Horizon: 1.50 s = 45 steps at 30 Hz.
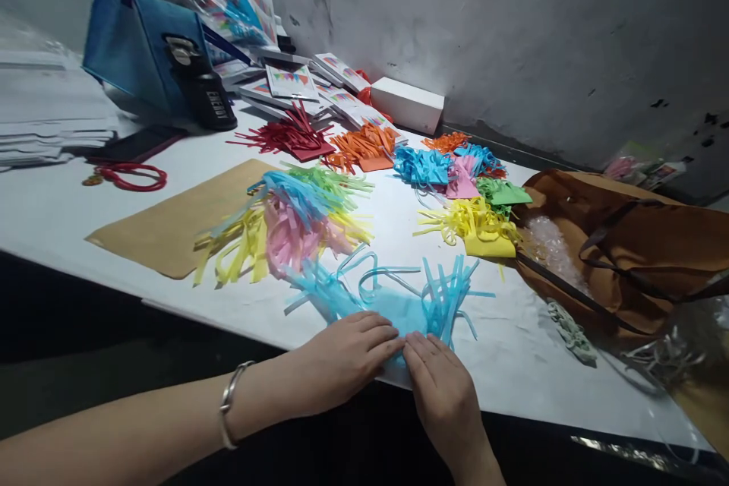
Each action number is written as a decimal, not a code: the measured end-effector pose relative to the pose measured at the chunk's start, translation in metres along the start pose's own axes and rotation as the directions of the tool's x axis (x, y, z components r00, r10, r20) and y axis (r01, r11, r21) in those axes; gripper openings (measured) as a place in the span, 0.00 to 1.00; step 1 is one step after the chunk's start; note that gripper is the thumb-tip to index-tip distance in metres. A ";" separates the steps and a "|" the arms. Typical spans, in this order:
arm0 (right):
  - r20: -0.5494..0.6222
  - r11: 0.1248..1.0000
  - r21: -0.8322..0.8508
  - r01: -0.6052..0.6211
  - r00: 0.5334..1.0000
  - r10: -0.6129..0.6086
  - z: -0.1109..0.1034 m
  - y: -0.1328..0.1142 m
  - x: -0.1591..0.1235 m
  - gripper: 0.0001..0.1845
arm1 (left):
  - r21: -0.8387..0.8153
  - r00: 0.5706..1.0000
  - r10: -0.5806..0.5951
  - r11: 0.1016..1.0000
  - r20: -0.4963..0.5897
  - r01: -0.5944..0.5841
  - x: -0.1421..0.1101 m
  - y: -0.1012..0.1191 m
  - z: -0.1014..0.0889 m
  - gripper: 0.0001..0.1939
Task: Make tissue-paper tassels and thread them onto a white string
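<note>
A sheet of light blue tissue paper (405, 308), cut into fringe strips at both ends, lies at the table's front edge. My left hand (356, 353) bends over its near edge, fingers together and pressing down, thumb hidden. Close beside it, fingertips almost touching, my right hand (441, 387) grips the same edge with bent fingers; its thumb is hidden too. Just beyond the sheet lies a loose pile of fringed tissue (296, 231) in blue, green, pink and yellow. To the right sits a folded yellow fringe bundle (490, 240).
Behind are dark red (293, 135), orange (370, 148) and blue (422, 165) fringe bundles. A brown paper sheet (165, 224) lies left, with a blue bag (148, 53) and black bottle (208, 95) beyond. A brown bag (632, 243) stands right; a white box (407, 102) is by the wall.
</note>
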State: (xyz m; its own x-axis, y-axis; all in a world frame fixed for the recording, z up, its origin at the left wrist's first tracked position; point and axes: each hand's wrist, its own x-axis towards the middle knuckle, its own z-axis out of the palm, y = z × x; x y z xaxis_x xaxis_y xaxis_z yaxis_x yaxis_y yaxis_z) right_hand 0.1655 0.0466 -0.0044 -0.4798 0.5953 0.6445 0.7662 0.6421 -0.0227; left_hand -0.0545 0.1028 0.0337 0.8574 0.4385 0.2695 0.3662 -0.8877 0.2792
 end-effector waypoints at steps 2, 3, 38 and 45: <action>0.032 0.999 0.010 -0.035 0.999 0.035 -0.003 -0.002 -0.003 0.18 | -0.017 0.998 0.001 1.000 -0.057 -0.002 0.004 -0.003 0.018 0.19; 0.043 0.998 0.016 -0.064 0.997 0.063 -0.004 -0.002 -0.004 0.18 | -0.034 0.996 -0.006 0.999 -0.086 0.003 0.003 -0.007 0.024 0.18; 0.099 0.975 -0.022 -0.222 0.970 0.224 -0.013 -0.019 0.017 0.19 | -0.177 0.961 -0.131 0.980 -0.244 0.089 -0.005 -0.019 0.027 0.09; 0.077 0.906 0.128 -0.403 0.915 0.396 0.000 -0.003 0.006 0.12 | -0.212 0.919 -0.282 0.950 -0.277 0.228 -0.008 -0.022 0.027 0.10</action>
State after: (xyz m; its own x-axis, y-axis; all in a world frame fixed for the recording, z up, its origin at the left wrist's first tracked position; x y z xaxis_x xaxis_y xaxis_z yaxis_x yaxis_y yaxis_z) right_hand 0.1605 0.0484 -0.0003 -0.1681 0.8365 0.5216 0.8332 0.4033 -0.3783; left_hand -0.0600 0.1154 0.0004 0.5841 0.6920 0.4242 0.4666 -0.7139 0.5221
